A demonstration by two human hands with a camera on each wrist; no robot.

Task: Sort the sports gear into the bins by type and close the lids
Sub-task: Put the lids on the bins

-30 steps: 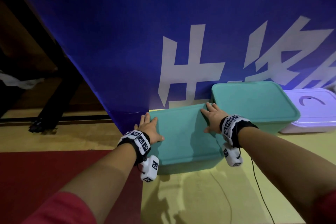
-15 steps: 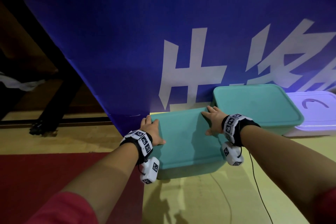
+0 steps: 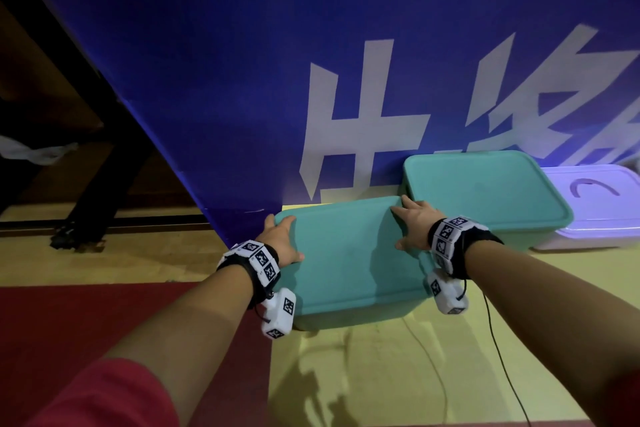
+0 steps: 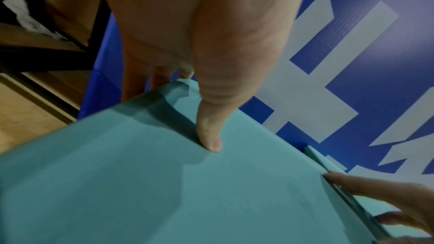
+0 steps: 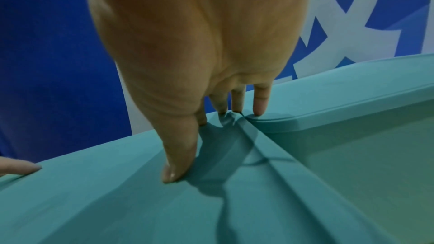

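Note:
A teal bin stands on the floor with its teal lid lying flat on top. My left hand rests on the lid's far left corner; its thumb presses the top and its straight fingers reach past the edge. At the far right corner my right hand presses down, thumb and fingertips on the lid. Both hands are flat and grip nothing. A second teal bin with its lid on touches the first one's right side. The lids hide what the bins hold.
A white lidded bin stands furthest right. A blue banner with white characters rises right behind the bins. Red mat lies at left, yellow floor in front, with a black cable trailing from my right wrist.
Both hands have stayed on the lid's far corners. The bins sit slightly lower and to the right in the head view; nothing was picked up or let go.

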